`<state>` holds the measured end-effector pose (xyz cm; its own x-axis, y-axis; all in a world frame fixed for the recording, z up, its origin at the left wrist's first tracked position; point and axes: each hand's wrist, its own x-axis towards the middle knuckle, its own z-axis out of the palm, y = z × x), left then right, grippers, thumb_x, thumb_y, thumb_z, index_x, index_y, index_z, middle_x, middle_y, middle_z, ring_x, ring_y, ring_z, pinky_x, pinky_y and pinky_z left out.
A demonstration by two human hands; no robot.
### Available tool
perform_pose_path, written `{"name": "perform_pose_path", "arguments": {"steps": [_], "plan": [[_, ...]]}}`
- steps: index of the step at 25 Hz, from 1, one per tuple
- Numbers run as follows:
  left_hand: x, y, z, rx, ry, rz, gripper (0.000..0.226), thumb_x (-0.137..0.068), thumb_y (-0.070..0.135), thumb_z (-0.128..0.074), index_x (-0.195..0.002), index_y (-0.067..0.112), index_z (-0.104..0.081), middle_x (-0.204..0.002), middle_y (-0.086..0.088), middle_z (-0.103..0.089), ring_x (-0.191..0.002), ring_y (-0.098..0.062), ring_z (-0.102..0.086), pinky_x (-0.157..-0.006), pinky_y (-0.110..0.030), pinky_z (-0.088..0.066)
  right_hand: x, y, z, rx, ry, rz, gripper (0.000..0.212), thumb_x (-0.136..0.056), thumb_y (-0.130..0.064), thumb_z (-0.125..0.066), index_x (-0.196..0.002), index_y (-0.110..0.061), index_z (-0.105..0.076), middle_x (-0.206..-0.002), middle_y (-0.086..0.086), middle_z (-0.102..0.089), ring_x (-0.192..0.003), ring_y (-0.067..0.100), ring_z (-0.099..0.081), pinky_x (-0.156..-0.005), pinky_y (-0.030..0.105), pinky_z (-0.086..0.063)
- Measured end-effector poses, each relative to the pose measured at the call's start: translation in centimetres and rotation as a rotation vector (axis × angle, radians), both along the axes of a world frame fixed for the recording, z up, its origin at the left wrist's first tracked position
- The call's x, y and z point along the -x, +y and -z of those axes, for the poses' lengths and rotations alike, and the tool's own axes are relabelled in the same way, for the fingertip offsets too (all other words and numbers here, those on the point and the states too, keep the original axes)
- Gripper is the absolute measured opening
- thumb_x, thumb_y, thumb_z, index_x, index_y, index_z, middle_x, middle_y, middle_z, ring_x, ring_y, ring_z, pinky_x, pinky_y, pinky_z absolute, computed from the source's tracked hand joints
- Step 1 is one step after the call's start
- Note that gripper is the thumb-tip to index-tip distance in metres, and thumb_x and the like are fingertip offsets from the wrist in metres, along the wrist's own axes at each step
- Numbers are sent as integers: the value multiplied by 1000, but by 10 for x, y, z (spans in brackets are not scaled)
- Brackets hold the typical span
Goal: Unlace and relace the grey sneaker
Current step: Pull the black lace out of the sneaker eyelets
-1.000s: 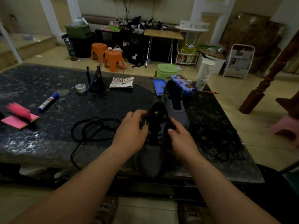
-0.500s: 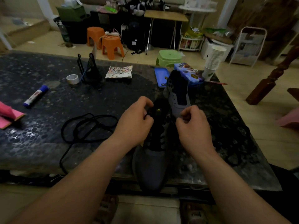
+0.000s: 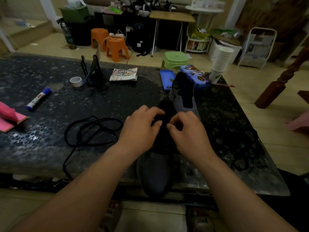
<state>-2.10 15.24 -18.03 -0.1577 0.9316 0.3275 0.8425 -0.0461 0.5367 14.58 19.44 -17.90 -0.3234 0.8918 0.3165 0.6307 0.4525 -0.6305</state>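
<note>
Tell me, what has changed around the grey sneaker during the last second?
The right hand, whose fingers lay straight on the near grey fabric sneaker, curled and moved toward the left hand; both are now close together over its dark lacing. Whether they pinch anything is too dark to tell. The loose black lace and the second grey sneaker stayed put.

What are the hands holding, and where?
Left hand and right hand grip the near grey sneaker at its lacing area; any pinched lace is too dark to see.
</note>
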Motion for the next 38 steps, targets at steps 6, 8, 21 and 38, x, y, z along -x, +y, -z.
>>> {"name": "perform_pose_path", "arguments": {"steps": [6,8,21,38], "plan": [[-5,6,-4,31,-256,-26,4,-95,26,-69,-96,29,-67,-87,7,-58,-77,-5,-56,-69,-25,-45,-1,8,-4,200,127,-33,14,-90,-19,-72,-86,-18,-58,-83,-7,-55,-66,3,-50,-59,14,-37],[-3,8,-7,72,-466,-72,5,-97,24,-68,-91,23,-67,-80,3,-66,-68,-7,-58,-63,-26,-46,-1,9,-7,372,332,-7,14,-91,-13,-70,-85,-13,-57,-72,-4,-56,-57,4,-47,-52,16,-37],[7,4,-6,225,-340,54,17,-99,34,-65,-86,24,-60,-74,5,-63,-62,-3,-54,-59,-25,-44,-1,2,-20,558,437,-73,19,-97,-16,-64,-79,-17,-60,-77,-4,-65,-75,9,-59,-67,25,-45],[11,11,-9,174,-586,-56,20,-101,28,-63,-84,17,-62,-65,5,-59,-52,-4,-48,-58,-28,-42,-25,7,-42,720,712,-16,35,-102,-23,-58,-68,-15,-66,-57,-3,-58,-58,9,-57,-70,24,-47]]}}
